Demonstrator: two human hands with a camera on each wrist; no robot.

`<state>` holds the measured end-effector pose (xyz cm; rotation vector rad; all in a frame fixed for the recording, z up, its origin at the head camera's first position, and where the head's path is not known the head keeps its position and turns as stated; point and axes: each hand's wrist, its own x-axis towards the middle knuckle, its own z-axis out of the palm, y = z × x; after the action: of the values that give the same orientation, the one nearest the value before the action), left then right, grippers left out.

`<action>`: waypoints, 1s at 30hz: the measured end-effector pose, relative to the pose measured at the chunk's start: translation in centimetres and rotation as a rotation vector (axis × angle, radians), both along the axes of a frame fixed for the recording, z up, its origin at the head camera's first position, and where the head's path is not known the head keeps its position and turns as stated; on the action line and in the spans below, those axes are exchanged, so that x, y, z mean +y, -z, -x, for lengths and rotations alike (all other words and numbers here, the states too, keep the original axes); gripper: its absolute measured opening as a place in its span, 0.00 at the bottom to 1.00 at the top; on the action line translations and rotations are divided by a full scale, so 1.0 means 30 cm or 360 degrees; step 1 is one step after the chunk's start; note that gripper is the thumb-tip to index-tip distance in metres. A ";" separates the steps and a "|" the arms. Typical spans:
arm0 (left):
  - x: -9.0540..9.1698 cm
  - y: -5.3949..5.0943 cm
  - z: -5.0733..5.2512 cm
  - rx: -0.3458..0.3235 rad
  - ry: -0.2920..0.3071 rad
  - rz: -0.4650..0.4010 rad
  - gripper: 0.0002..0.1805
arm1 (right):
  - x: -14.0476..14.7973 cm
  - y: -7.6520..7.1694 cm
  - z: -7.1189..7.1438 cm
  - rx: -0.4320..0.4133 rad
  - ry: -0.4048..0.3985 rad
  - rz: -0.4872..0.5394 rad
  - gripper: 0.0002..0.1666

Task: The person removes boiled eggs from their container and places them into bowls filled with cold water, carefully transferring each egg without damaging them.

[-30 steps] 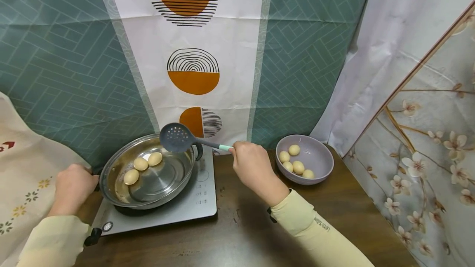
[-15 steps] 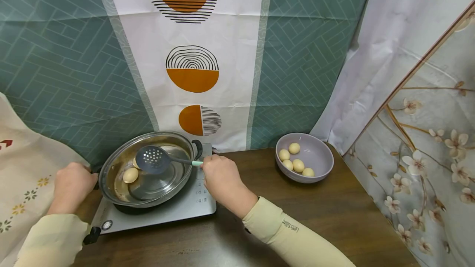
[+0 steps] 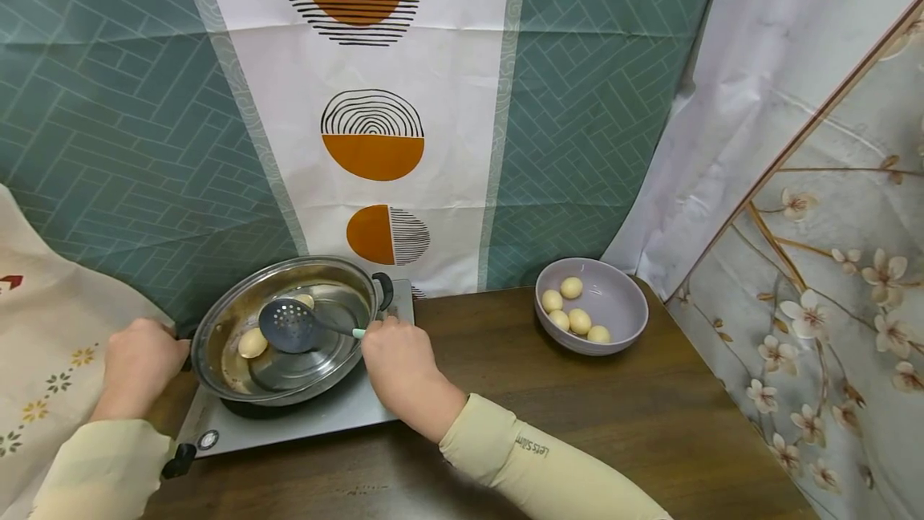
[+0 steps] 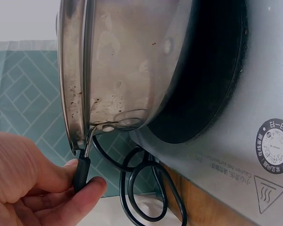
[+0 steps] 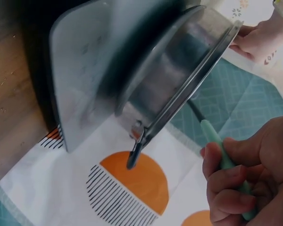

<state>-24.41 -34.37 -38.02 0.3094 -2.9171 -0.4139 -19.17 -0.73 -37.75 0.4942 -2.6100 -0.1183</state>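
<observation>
A steel pan (image 3: 310,379) stands on the hotplate, and my left hand (image 3: 143,359) pinches its black side handle (image 4: 82,173) between thumb and fingers. My right hand (image 3: 404,371) grips the mint-green handle (image 5: 226,162) of a slotted ladle, fingers curled round it. The ladle's dark grey perforated bowl (image 3: 289,326) is inside the pan, over its middle. One egg-shaped, pale yellow ball (image 3: 253,343) lies left of the ladle bowl; another ball (image 3: 306,300) shows partly behind it. Anything under the ladle bowl is hidden.
A lilac bowl (image 3: 621,303) with several pale yellow balls (image 3: 579,321) stands at the right of the wooden table (image 3: 498,375). The flat silver hotplate (image 3: 361,412) sits under the pan. A black cable (image 4: 153,188) loops beside it. A patterned cloth (image 3: 462,151) hangs behind.
My right hand has carried the ladle left and down, from above the pan's right rim into the pan among the balls. The left hand has stayed at the pan handle.
</observation>
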 end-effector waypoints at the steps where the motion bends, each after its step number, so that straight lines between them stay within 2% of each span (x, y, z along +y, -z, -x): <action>1: -0.001 0.001 0.001 0.0004 0.0007 0.0006 0.20 | -0.005 0.001 -0.002 -0.0017 0.0008 -0.0001 0.06; 9: 0.000 0.006 -0.001 -0.0005 0.0001 -0.0025 0.20 | -0.045 0.002 -0.008 -0.0089 0.0035 0.0013 0.07; 14: 0.001 0.006 -0.003 -0.0015 -0.0001 -0.0023 0.21 | -0.067 0.004 -0.015 -0.0103 -0.0007 -0.0044 0.06; 21: 0.007 0.019 -0.008 -0.0001 0.0006 -0.0040 0.21 | -0.076 0.000 -0.030 -0.0194 -0.0063 0.0029 0.08; 26: 0.008 0.007 -0.003 -0.0024 -0.0024 -0.0059 0.21 | -0.059 -0.015 -0.041 -0.0374 -0.0095 0.0106 0.09; 30: 0.005 -0.002 0.000 -0.0034 -0.0011 -0.0050 0.20 | -0.037 -0.037 -0.046 -0.0537 -0.0113 0.0176 0.09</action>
<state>-24.41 -34.21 -37.98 0.3299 -2.9318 -0.4588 -17.77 -1.83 -36.63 0.6117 -2.9006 0.1450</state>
